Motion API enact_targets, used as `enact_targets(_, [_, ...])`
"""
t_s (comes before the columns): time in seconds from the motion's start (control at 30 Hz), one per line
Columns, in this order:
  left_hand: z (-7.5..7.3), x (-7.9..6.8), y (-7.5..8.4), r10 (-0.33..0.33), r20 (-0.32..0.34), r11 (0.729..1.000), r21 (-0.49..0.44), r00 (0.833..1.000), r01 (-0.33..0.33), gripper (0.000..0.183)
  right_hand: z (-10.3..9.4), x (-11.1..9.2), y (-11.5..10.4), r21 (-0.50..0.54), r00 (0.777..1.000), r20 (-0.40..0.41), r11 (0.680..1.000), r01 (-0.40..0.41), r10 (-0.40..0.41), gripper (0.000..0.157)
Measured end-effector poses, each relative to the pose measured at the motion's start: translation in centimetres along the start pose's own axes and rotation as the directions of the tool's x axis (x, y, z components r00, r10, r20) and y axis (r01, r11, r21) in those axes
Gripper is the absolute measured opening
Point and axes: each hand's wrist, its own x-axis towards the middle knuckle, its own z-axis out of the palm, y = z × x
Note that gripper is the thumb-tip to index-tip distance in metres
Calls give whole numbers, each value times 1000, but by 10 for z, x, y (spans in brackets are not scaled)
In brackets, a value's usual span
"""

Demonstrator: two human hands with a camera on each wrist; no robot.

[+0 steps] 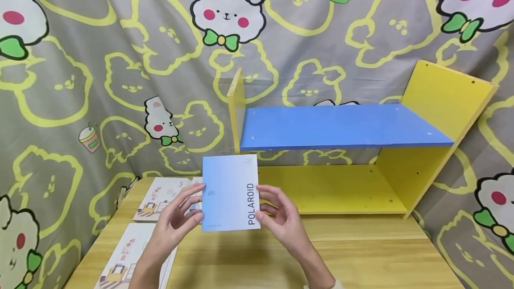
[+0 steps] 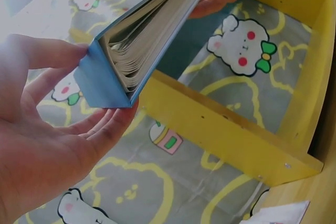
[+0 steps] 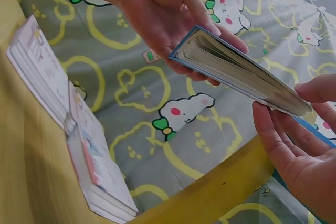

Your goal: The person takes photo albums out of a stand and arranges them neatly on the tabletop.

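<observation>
A small photo album [image 1: 229, 195] with a blue-to-white cover and the word POLAROID is held up above the table in the head view. My left hand [image 1: 176, 217] grips its left edge, thumb on one cover and fingers on the other. At the opposite edge, my right hand [image 1: 283, 222] pinches it between thumb and fingers. The left wrist view looks at the end of the album [image 2: 131, 51], where pale pages fan between the blue covers. Both hands also hold it in the right wrist view, where the page edges [image 3: 236, 72] show.
A yellow shelf unit with a blue middle board [image 1: 341, 124] stands at the back right of the wooden table [image 1: 321, 253]. Thick white books with printed covers [image 1: 124, 253] lie at the left. A patterned grey curtain [image 1: 120, 79] hangs behind.
</observation>
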Motion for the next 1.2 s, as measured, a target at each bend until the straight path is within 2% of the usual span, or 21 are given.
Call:
enact_targets(0.33, [-9, -2, -6, -4, 10, 1000, 17, 1000, 4, 59, 5, 0, 10, -2, 999, 22, 1000, 26, -25, 50])
enact_targets(0.67, [-15, -4, -11, -36, 0, 999, 23, 999, 36, 60, 9, 1, 17, 4, 998, 1, 998, -63, 63, 51])
enact_targets(0.87, [-19, -10, -11, -90, -9, 996, 29, 996, 90, 60, 13, 3, 20, -1, 996, 5, 996, -85, 85, 53])
enact_targets(1.2, [-26, -21, -16, -124, -13, 991, 40, 992, 124, 59, 19, 2, 26, 14, 990, 11, 990, -140, 140, 55])
